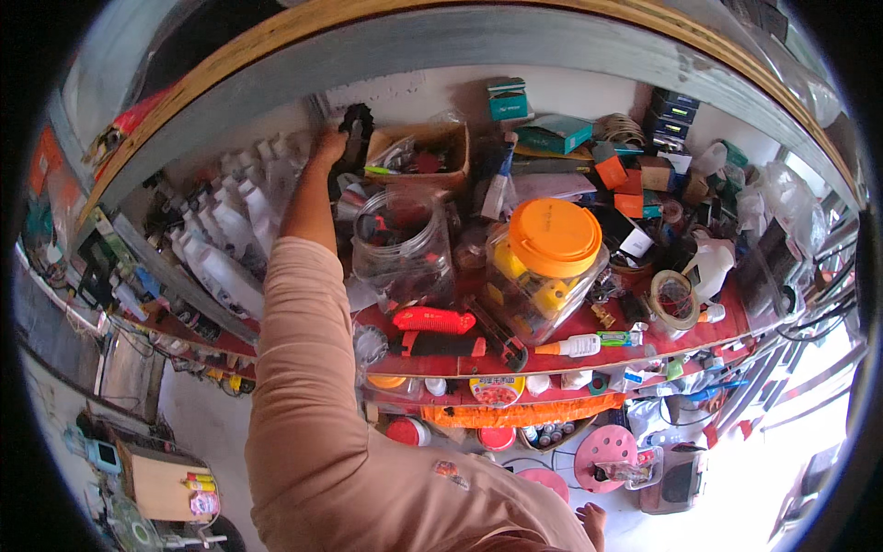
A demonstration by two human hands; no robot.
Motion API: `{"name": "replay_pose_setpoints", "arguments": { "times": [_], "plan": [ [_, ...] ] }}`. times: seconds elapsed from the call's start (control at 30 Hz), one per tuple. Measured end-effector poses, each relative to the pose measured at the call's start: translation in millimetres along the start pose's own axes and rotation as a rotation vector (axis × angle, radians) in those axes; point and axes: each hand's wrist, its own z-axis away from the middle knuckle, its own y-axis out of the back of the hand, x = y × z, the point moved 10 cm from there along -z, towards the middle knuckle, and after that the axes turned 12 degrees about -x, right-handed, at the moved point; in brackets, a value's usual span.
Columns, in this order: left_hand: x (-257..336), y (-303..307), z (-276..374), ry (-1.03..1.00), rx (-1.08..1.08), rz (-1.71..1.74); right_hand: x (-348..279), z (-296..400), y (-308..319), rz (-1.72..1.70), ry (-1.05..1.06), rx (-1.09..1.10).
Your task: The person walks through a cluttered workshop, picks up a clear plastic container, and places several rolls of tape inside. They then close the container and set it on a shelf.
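My left hand (332, 146) reaches to the back of the red shelf, its fingers against a black, ragged-edged object (356, 131); whether they grip it is hidden. Just right of it stands an open cardboard box (417, 178) with small items inside. Below the box is a clear plastic jar (401, 259) without a lid, dark and red things inside. A second jar with an orange lid (555, 234) holds yellow and dark pieces. White bottles (224, 248) lie in rows left of my forearm. My right hand (592, 519) hangs low at the bottom right, fingers a little apart, nothing visible in it.
Along the front edge (497, 373) lie a red comb (433, 321), a black-and-red tool handle (441, 344) and a white glue bottle (578, 346). Boxes and a roll of tape (672, 303) crowd the right side. A grey beam (483, 45) spans overhead. Pink perforated discs (606, 452) are below.
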Motion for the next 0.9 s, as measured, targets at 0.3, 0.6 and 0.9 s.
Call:
{"name": "replay_pose_setpoints", "arguments": {
  "times": [0.3,0.6,0.9],
  "plan": [
    [34,127,44,0.040,0.037,0.509,-21,-32,-26,0.258,0.057,-0.198],
    [143,144,136,-0.098,-0.118,0.478,11,-136,10,0.328,0.321,-0.278],
    [163,180,361,-0.580,0.208,0.213,-21,-81,-58,0.184,0.072,-0.353]
  ]
}}
